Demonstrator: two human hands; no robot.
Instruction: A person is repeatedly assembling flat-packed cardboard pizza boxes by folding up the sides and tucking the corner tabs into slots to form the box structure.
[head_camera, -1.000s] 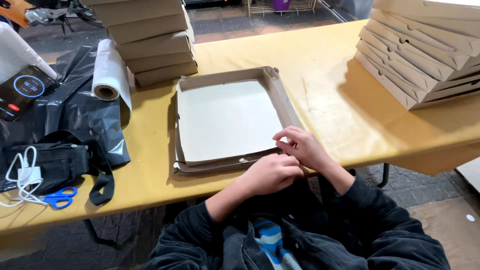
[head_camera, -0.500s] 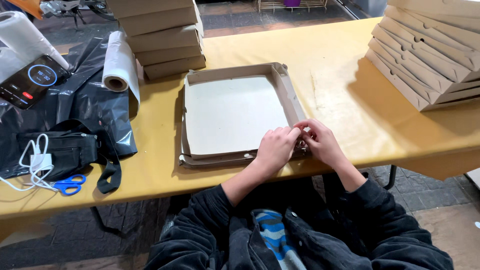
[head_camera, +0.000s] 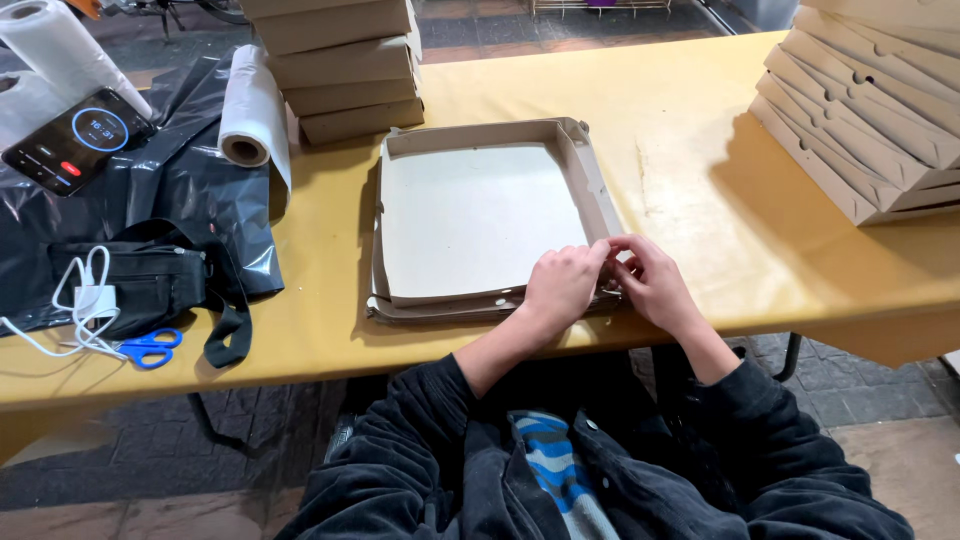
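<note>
A long yellow-topped table stood on dark brick paving, its metal leg visible beneath the near edge. Even light fell across the surface. A wire rack stood beyond the far edge.

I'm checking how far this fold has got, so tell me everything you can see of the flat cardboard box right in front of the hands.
The cardboard box is a shallow, square, pizza-style tray of grey-brown card with a paler inside floor. It lies open and flat on the yellow table, its far and right walls folded upright, its near edge still layered and low. Both hands meet at its near right corner: the left hand and right hand pinch the flap there. Nothing lies inside it.
</note>
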